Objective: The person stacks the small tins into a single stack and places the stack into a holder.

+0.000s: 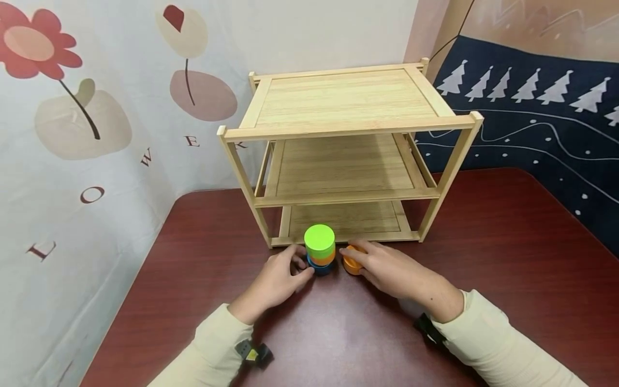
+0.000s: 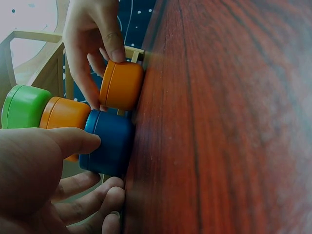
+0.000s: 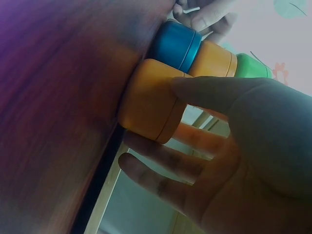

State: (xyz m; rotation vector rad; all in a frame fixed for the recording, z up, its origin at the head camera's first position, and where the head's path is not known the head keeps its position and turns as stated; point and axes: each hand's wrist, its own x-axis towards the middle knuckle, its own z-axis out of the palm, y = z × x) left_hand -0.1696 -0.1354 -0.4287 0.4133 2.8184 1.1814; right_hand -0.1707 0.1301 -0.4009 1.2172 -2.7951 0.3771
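Note:
Three small round lidded canisters stand in a stack: a blue canister [image 2: 113, 146] at the bottom, an orange canister [image 2: 67, 112] on it and a green canister [image 1: 319, 239] on top. My left hand [image 1: 276, 277] holds the blue one at its left side, thumb near the lid seam and fingers round the far side. Just right of the stack, a second orange canister [image 3: 150, 100] sits on the table. My right hand [image 1: 394, 270] grips it between thumb and fingers, partly covering its lid in the head view.
Close behind the canisters stands a three-tier wooden shelf [image 1: 348, 124], its bottom front rail near the stack. The dark red table [image 1: 309, 328] reaches out on both sides. A cloth with flowers [image 1: 145, 134] hangs at the left, a navy cloth with white trees [image 1: 532, 118] at the right.

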